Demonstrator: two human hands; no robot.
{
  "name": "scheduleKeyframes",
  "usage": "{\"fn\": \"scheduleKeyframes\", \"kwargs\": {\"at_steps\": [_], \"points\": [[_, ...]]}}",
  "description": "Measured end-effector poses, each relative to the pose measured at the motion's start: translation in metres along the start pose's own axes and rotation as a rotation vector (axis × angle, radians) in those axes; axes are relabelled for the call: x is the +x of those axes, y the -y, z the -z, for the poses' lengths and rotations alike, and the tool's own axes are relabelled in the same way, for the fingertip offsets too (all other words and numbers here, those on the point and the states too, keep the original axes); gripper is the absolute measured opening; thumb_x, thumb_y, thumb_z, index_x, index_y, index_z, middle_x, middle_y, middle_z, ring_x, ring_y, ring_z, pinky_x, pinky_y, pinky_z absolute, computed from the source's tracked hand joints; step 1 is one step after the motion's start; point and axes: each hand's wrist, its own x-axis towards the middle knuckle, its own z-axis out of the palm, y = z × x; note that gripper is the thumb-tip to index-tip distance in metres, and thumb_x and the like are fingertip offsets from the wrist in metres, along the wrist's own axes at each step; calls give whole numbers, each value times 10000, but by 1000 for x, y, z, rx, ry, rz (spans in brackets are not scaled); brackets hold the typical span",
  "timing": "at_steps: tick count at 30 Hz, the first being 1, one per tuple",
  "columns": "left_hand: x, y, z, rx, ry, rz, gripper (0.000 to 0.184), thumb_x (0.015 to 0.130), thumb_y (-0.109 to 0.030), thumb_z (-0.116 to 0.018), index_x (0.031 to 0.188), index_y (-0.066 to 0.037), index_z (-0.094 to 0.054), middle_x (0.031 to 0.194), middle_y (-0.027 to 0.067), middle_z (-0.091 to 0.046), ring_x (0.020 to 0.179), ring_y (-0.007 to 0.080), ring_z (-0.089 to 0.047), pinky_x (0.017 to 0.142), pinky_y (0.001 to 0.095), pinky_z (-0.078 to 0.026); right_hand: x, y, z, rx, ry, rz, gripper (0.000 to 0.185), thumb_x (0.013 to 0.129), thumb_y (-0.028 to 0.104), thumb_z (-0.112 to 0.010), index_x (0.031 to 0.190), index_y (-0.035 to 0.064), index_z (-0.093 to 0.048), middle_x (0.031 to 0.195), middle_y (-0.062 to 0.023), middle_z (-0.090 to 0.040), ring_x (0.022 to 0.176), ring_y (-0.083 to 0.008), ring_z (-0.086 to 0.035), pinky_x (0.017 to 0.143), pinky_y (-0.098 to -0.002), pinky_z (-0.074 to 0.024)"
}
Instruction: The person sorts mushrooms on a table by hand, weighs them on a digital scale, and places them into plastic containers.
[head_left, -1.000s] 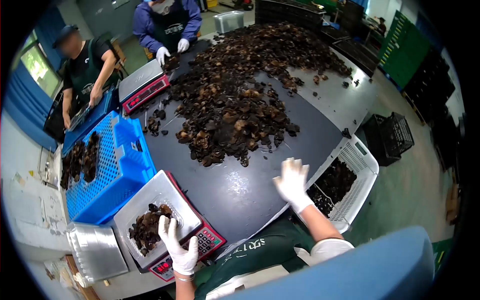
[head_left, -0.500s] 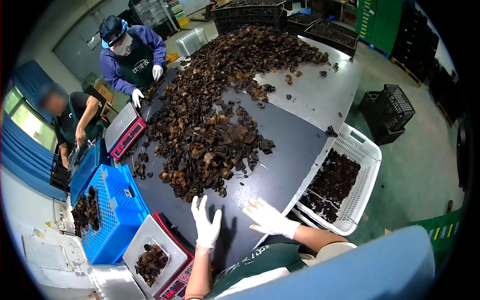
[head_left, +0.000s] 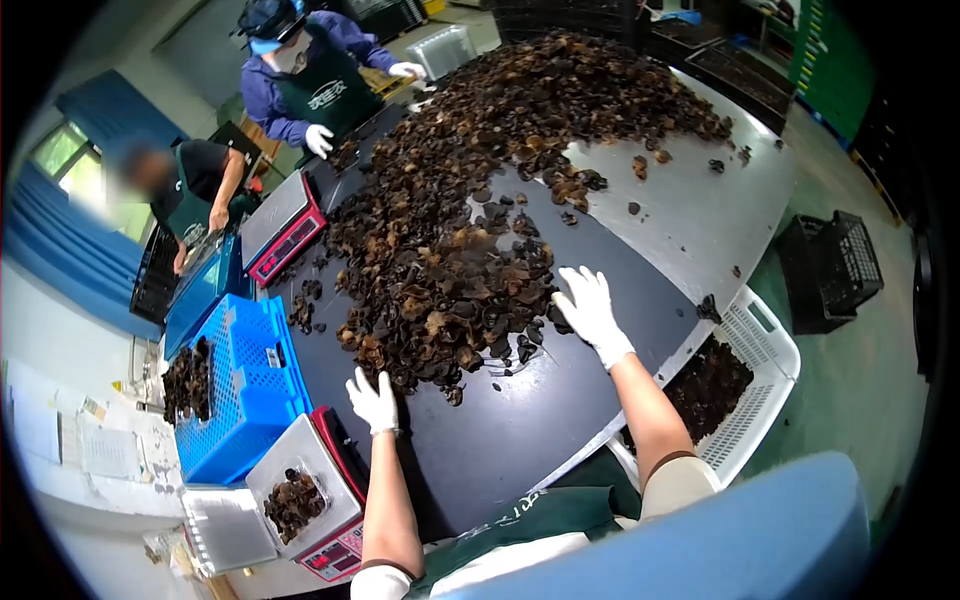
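Note:
A big heap of dark brown wood ear mushrooms (head_left: 450,270) covers much of the dark tabletop (head_left: 500,425). My left hand (head_left: 374,403), in a white glove, is at the heap's near left edge with its fingers spread. Reaching farther out, my gloved right hand (head_left: 593,315) is beside the heap's right edge, fingers apart and its tips close to the mushrooms. Neither hand holds anything. To the left of my left forearm, a clear tray of mushrooms (head_left: 295,505) rests on a red-and-silver scale (head_left: 335,540).
A blue crate (head_left: 235,395) and a second scale (head_left: 285,235) line the left side. A white basket (head_left: 765,370) with dark pieces stands at right, black crates (head_left: 830,270) beyond it. Two co-workers are across on the left, one person in a purple jacket (head_left: 270,95).
Both my hands have moved forward and apart, the left toward the heap's near edge, the right out along its right side. The view has shifted. The purple-sleeved co-worker's hands have spread apart.

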Motion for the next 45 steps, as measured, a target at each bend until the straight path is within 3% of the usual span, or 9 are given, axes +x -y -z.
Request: {"fn": "scheduleKeyframes", "kwargs": {"at_steps": [2,6,11,18,23,28,34,39,45], "points": [[-6,-5,-17,-95,-71,-248,535,882,-357,-649,1319,-66,-542,1365,262,-463,1210,442,-484,1049,499,-374,3,22,-21,141,92,91,555,876,336,-663,1344,71,-529,1379,-200,-526,1343,-366,-429,1124,-575,-278],[-62,-50,8,-294,20,-368,395,845,-203,-682,1211,-90,-585,1360,201,-444,1260,391,-427,1088,464,-344,-27,72,-15,494,139,301,479,825,290,-696,1243,79,-594,1285,-162,-576,1230,-361,-505,1081,-477,-366],[-119,-66,46,-339,89,-635,487,767,-111,-702,1240,-83,-592,1342,194,-484,1284,457,-397,1088,540,-329,-83,112,15,367,338,687,447,801,310,-703,1215,155,-636,1251,-64,-589,1236,-316,-485,1092,-538,-315],[-101,-58,42,-190,30,-410,581,821,-249,-706,1357,-105,-536,1488,202,-383,1355,463,-322,1126,554,-249,-70,110,4,-16,237,197,678,780,442,-708,1369,152,-538,1461,-177,-432,1374,-471,-293,1116,-664,-161],[-127,-56,51,-368,229,-715,489,770,-227,-718,1238,-129,-615,1379,191,-503,1267,458,-440,1088,543,-334,-112,152,12,217,498,539,640,767,396,-719,1322,116,-567,1393,-158,-500,1335,-447,-355,1114,-639,-228],[-169,-17,89,-428,215,-570,507,771,-175,-717,1253,-80,-593,1417,213,-468,1298,437,-434,1090,515,-357,-164,156,27,293,525,717,658,763,423,-723,1350,172,-561,1400,-109,-513,1316,-389,-406,1117,-634,-236],[-221,6,130,-351,340,-330,841,704,-335,-809,1405,-43,-447,1509,324,-264,1338,510,-337,1114,587,-272,-163,130,54,140,483,436,939,613,524,-823,1378,84,-504,1419,-250,-416,1310,-480,-362,1102,-662,-209],[-238,7,124,-176,380,-407,1016,707,-555,-783,1467,-22,-368,1507,381,-206,1398,544,-233,1112,674,-178,-193,136,43,34,644,450,1094,562,602,-839,1431,71,-439,1455,-295,-339,1356,-532,-290,1112,-683,-174],[-180,-12,90,-186,315,-425,1098,696,-602,-770,1516,-46,-297,1539,360,-173,1421,534,-192,1130,656,-153,-132,162,6,133,496,356,1129,585,457,-850,1512,86,-322,1560,-267,-220,1434,-511,-160,1157,-634,-112]]}}
